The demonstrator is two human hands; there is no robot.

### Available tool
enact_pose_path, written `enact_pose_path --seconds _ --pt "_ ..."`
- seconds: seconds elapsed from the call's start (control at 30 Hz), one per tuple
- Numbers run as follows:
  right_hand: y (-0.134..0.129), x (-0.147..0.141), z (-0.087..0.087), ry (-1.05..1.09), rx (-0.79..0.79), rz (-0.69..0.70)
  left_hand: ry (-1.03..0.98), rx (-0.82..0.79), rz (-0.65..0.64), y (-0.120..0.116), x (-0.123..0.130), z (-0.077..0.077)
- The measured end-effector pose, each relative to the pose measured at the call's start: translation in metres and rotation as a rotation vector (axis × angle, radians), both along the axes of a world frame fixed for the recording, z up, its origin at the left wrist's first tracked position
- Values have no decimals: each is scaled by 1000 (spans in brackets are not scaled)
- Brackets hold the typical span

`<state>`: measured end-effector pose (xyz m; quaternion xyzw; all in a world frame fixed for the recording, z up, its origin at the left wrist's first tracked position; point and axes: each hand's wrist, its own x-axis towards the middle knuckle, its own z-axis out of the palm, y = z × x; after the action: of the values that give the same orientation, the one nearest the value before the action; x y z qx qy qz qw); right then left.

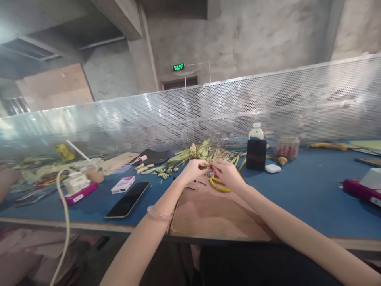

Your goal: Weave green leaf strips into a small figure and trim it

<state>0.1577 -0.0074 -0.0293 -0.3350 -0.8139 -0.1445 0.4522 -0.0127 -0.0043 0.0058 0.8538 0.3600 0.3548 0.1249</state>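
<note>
Both hands meet above a brown board [214,216] on the blue table. My left hand [195,171] has its thumb and fingers pinched together around something too small to make out. Right beside it, my right hand [226,173] is also closed at the fingertips, and what it grips is hidden. A small round grey object [210,174] shows just below the fingertips. Yellow curved handles [220,188] lie on the board under my right hand. Green and straw-coloured plant leaves [204,150] are heaped just behind the hands, with small green bits [166,171] to their left.
At left are a phone [127,200], a small box [123,184], a magenta-based device [79,193] and a cup [95,171]. At right stand a black device [256,155], a bottle [256,131], a white case [273,169] and a jar [287,147]. Another person's arm [7,180] shows far left.
</note>
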Motion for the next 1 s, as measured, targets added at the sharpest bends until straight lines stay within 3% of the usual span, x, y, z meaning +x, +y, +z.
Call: enact_pose_path --seconds 0.2,0.33,0.47,0.57,0.7,0.83,0.9,1.0 --pt "-12 -1 11 141 -99 -10 -85 24 8 -4 5 -1" --pt "-21 5 20 241 -365 -6 -39 19 -49 -11 7 3" --pt "-22 21 28 381 -844 247 -41 -39 -165 -22 10 9" --pt "-22 33 31 416 -986 428 -146 -145 -278 -27 13 13" --pt "-27 38 35 457 -957 509 -355 -295 -375 -27 17 13" --pt "-37 29 38 497 -877 524 -546 -437 -322 -20 16 9" --pt "-40 23 37 490 -762 439 -640 -515 -316 -16 15 6" --pt "-39 16 32 352 -434 185 -725 -577 -338 -9 15 3"
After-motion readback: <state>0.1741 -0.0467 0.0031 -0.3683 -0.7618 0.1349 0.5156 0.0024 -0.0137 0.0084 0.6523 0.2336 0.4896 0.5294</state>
